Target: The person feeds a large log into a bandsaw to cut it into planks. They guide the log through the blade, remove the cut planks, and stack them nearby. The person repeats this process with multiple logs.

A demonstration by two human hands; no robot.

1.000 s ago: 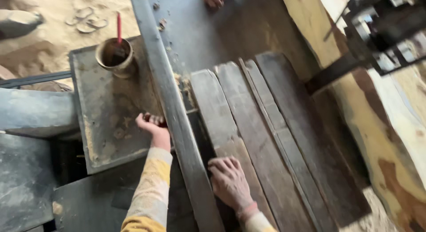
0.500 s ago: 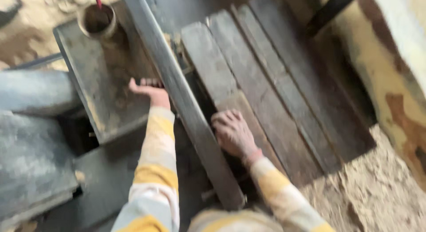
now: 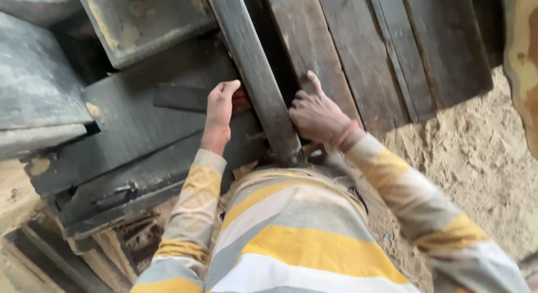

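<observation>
A long dark metal beam (image 3: 255, 68) runs from the top of the view down to my waist. My left hand (image 3: 219, 111) rests against its left side, fingers curled over the edge above a dark steel ledge (image 3: 140, 125). My right hand (image 3: 316, 114) lies on the beam's right side, fingers spread and pressed on the end of a worn wooden plank (image 3: 305, 46). It is not clear that either hand grips anything. My striped yellow, grey and white shirt fills the bottom of the view.
Several dark weathered planks (image 3: 392, 52) lie side by side at the upper right. A rusty steel tray (image 3: 140, 24) sits at the upper left, grey metal blocks (image 3: 39, 85) at the left. Sandy ground (image 3: 465, 164) lies at the right.
The camera has tilted down and closer; the cup on the tray has left the view. Both hands have slid down the beam toward its near end, staying on either side of it.
</observation>
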